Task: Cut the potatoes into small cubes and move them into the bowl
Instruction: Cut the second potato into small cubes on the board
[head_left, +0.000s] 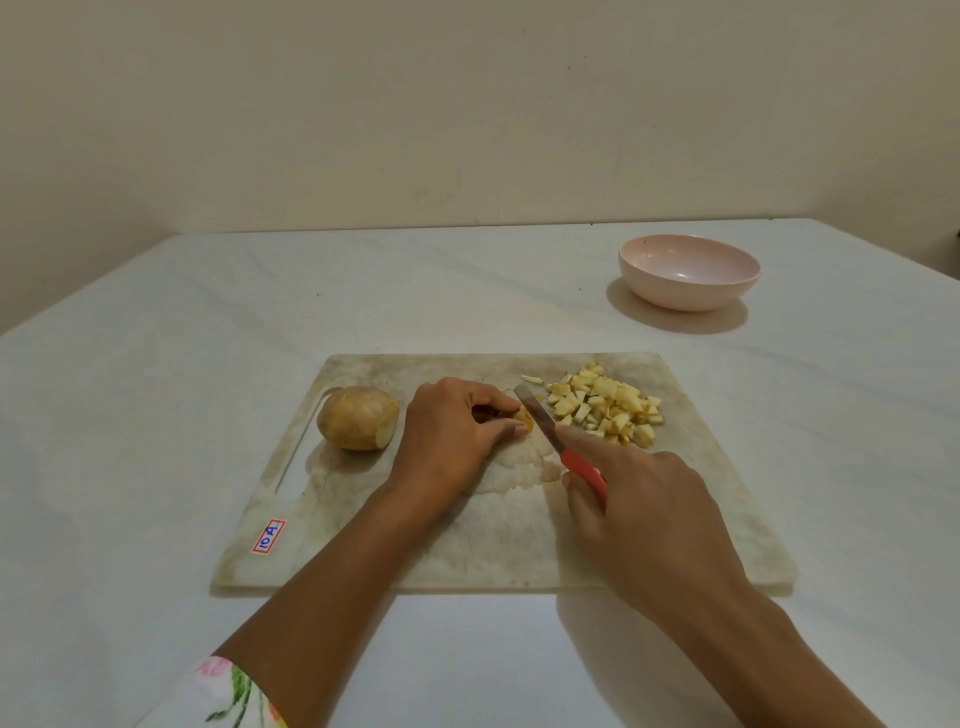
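On the worn white cutting board (675, 519) my left hand (452, 431) pinches a small yellow potato piece (523, 420) near the board's middle. My right hand (644, 509) grips a knife (540, 415) by its red handle, index finger laid along the top; the blade rests against the piece's right side. A pile of small potato cubes (608, 405) lies at the board's far right. A potato (358, 418) with one end cut off sits at the board's left end. The pink bowl (688, 270), holding nothing, stands at the table's back right.
The board lies on a table under a white cloth (156, 389), with a plain wall behind. A red and blue sticker (268, 535) marks the board's near left corner. A handle slot runs along the board's left edge.
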